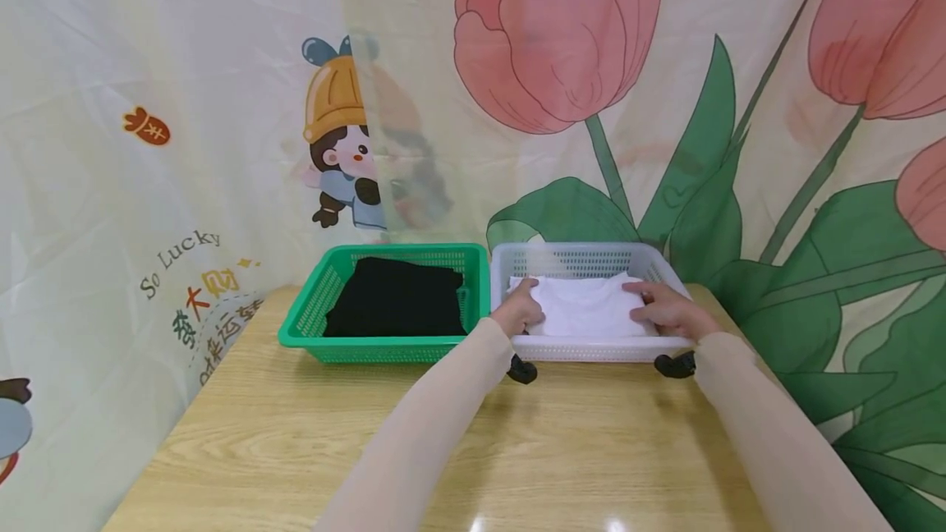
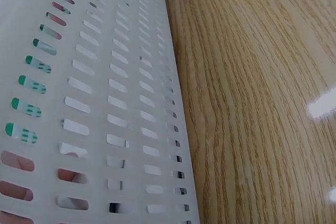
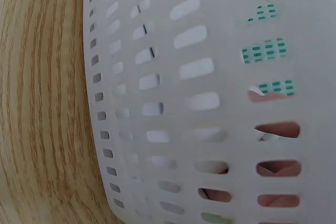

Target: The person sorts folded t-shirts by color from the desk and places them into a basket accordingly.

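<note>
A folded white shirt (image 1: 587, 306), its neckline visible, lies flat inside the white plastic basket (image 1: 599, 349). At the shirt's left side my left hand (image 1: 520, 308) grips the edge, thumb and forefinger showing on the cloth. My right hand (image 1: 668, 310) holds the opposite side, thumb and forefinger apart on top; its other fingers are mostly hidden. In the left wrist view, bits of the fingers (image 2: 71, 175) show through the slots of the basket wall. The right wrist view likewise shows fingers (image 3: 278, 168) behind the slotted wall.
A green basket (image 1: 392, 349) with folded black cloth (image 1: 402, 298) stands directly left of the white one. Both sit on a wood-grain table (image 1: 562, 433), close to a printed curtain (image 1: 244, 64) behind. Black straps (image 1: 521, 369) hang below my wrists in front of the basket.
</note>
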Demonstrator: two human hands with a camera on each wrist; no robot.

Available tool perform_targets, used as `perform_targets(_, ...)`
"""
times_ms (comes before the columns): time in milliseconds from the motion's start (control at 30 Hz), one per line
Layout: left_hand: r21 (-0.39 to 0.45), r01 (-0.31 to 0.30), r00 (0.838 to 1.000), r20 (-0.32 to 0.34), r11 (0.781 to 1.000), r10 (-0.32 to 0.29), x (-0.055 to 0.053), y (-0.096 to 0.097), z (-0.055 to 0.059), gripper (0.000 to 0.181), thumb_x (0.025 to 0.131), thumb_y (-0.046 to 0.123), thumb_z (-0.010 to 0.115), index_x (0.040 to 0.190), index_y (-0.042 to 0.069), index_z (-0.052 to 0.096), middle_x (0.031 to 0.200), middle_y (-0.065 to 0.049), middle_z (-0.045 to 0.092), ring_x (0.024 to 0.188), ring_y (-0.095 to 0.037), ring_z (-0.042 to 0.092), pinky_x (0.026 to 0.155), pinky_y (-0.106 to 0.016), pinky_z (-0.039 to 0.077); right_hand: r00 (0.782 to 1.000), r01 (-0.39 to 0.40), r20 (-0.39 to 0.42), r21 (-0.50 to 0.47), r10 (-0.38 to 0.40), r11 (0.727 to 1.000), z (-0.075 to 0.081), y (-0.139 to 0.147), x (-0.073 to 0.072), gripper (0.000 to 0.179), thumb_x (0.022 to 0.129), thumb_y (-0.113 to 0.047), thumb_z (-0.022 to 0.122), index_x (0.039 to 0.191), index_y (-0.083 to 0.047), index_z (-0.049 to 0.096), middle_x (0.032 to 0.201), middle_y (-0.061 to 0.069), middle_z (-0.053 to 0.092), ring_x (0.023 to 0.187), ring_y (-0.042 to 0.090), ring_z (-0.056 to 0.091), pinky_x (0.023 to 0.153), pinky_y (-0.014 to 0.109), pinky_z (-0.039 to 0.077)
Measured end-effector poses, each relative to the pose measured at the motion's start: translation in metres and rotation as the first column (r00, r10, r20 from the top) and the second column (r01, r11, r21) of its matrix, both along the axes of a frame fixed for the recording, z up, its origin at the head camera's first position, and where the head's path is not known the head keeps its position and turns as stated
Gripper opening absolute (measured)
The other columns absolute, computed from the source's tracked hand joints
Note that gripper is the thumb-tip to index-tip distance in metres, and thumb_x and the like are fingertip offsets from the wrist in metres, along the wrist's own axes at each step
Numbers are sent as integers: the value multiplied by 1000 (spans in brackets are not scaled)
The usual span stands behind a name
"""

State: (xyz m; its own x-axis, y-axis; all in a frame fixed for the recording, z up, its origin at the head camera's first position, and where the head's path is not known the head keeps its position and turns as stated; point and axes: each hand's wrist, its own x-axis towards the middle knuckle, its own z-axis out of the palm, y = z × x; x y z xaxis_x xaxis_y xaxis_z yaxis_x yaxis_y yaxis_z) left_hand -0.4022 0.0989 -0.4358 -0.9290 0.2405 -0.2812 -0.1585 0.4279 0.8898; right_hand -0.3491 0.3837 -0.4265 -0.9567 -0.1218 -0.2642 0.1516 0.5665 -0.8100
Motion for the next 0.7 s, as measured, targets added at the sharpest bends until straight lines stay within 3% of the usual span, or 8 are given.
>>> perform_targets(133, -6, 8, 1000, 24, 1000, -8, 0, -2, 0, 81, 95, -15, 63, 165, 16, 36, 161, -21, 42, 118, -32, 53, 84, -40, 49, 999, -42, 19, 72, 41, 997, 2, 0, 2, 72, 107, -6, 59, 167, 3, 21, 166, 42, 10, 140, 51, 31, 121, 70, 26)
perform_targets(267, 43, 39, 996, 73, 998, -42, 5, -7, 11, 80, 100, -7, 62, 169, 15, 27, 171, -19, 28, 145, -36, 43, 111, -47, 46, 995, -93, 39, 76, 90, 993, 9, 1, 5, 72, 107, -6, 58, 166, 6, 18, 168, 42, 3, 146, 54, 22, 122, 71, 21)
perform_targets(367, 46, 124, 990, 68, 991, -127, 12, -16, 29, 79, 103, -1, 61, 170, 14, 21, 176, -16, 17, 157, -39, 29, 122, -56, 34, 990, -128, 70, 91, 122, 988, 21, 2, 10, 71, 109, -11, 56, 166, 6, 17, 168, 41, -1, 150, 58, 16, 121, 71, 23)
perform_targets(467, 14, 253, 967, 29, 967, -254, 21, -31, 51, 78, 106, 5, 61, 171, 15, 18, 177, -15, 14, 160, -37, 24, 125, -57, 28, 986, -156, 78, 163, 145, 974, 38, 1, 20, 70, 111, -21, 55, 166, 5, 20, 168, 41, 4, 152, 59, 16, 120, 70, 27)
perform_targets(567, -12, 368, 929, -23, 930, -368, 31, -53, 72, 73, 108, 12, 61, 170, 17, 23, 174, -17, 22, 157, -36, 31, 124, -57, 32, 984, -178, 35, 254, 175, 951, 57, -1, 33, 72, 111, -29, 55, 165, 6, 24, 168, 40, 13, 151, 59, 19, 119, 72, 28)
perform_targets(633, -43, 415, 906, -74, 909, -417, 39, -72, 82, 66, 109, 17, 60, 168, 19, 30, 170, -16, 30, 153, -34, 37, 122, -56, 35, 979, -183, -28, 303, 200, 935, 69, -3, 43, 72, 111, -31, 56, 164, 7, 26, 167, 40, 19, 151, 60, 20, 118, 74, 27)
perform_targets(700, -97, 423, 890, -144, 901, -433, 48, -95, 90, 59, 110, 22, 60, 164, 21, 38, 165, -14, 39, 148, -33, 44, 118, -54, 41, 968, -171, -113, 348, 222, 922, 80, -5, 55, 70, 110, -30, 57, 162, 8, 30, 164, 40, 26, 149, 60, 26, 116, 75, 29)
